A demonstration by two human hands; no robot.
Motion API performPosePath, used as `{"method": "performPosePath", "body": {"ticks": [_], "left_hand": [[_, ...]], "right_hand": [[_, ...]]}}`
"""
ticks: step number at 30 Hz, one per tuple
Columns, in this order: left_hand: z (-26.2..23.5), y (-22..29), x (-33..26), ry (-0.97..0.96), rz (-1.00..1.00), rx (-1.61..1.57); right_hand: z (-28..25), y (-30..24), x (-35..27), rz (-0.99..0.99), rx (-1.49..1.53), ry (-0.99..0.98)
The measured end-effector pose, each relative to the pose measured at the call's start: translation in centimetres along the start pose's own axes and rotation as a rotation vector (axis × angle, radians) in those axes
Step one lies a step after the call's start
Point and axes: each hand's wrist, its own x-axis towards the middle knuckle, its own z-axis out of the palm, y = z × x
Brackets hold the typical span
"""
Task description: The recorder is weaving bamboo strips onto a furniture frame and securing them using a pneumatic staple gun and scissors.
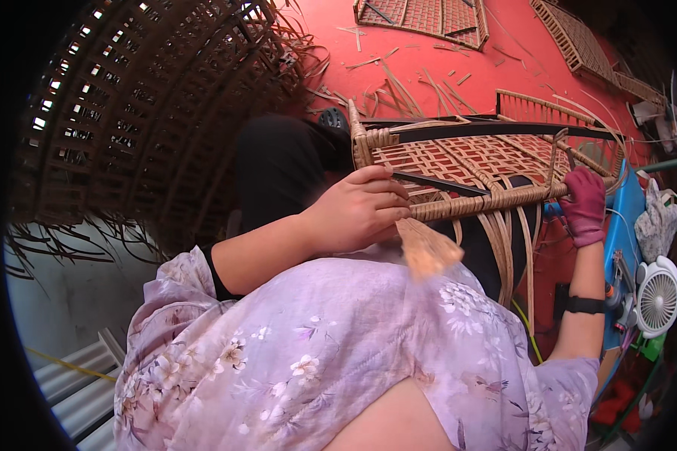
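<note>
Lilac flowered cloth [316, 353] fills the lower part of the view, closest to the camera, and both forearms rise out of it. Beyond it stands the woven chair frame [474, 161], in the middle right, with its wrapped front rail [489, 199] lying across between the hands. On this rail the bare left hand [357, 210] is closed at the left end, just above a pale fan of loose cane ends [427, 252]. At the right end, the right hand [585, 204], in a dark pink glove, is clenched on the same rail.

Such a frame looks stiff and rather light, while the thin cane strips [515, 248] hanging below seem springy and easy to split; the rail is the safest place to grip.

Behind, on the red floor [429, 45], lie cane scraps and flat woven panels [421, 16]. A large dark basket [150, 113] stands left, a small white fan [658, 297] right. The frame's legs are hidden, and the glove's fingertips cannot be made out.
</note>
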Motion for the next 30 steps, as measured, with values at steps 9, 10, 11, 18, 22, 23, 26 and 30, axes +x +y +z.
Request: {"method": "performPosePath", "body": {"ticks": [9,10,11,18,22,23,26,30], "left_hand": [[-1.4,-1.7,0.2,0.008,-0.098,-0.052],[-1.4,-1.5,0.2,0.019,-0.096,-0.076],[-1.6,-1.5,-0.1,0.036,-0.084,-0.072],[-1.6,-0.5,-0.5,0.04,-0.058,-0.181],[-1.2,-0.1,-0.7,0.068,-0.036,-0.251],[-1.2,-0.1,-0.7,0.08,-0.023,-0.244],[-1.6,0.1,-1.0,0.114,0.006,-0.208],[-2.5,0.2,-1.0,0.157,0.001,-0.179]], "right_hand": [[-1.1,-0.2,-0.1,0.066,0.208,-0.128],[-1.6,-0.5,0.0,0.03,0.214,-0.15],[-2.6,-1.2,0.3,0.055,0.218,-0.225],[-10.7,-7.2,2.5,-0.052,0.376,-0.12],[-10.0,-14.8,5.1,-0.395,0.61,-0.081],[-8.5,-17.0,5.8,-0.474,0.605,-0.091],[-5.1,-21.8,6.7,-0.546,0.623,-0.097],[-2.5,-23.1,6.9,-0.53,0.671,-0.103]]}}
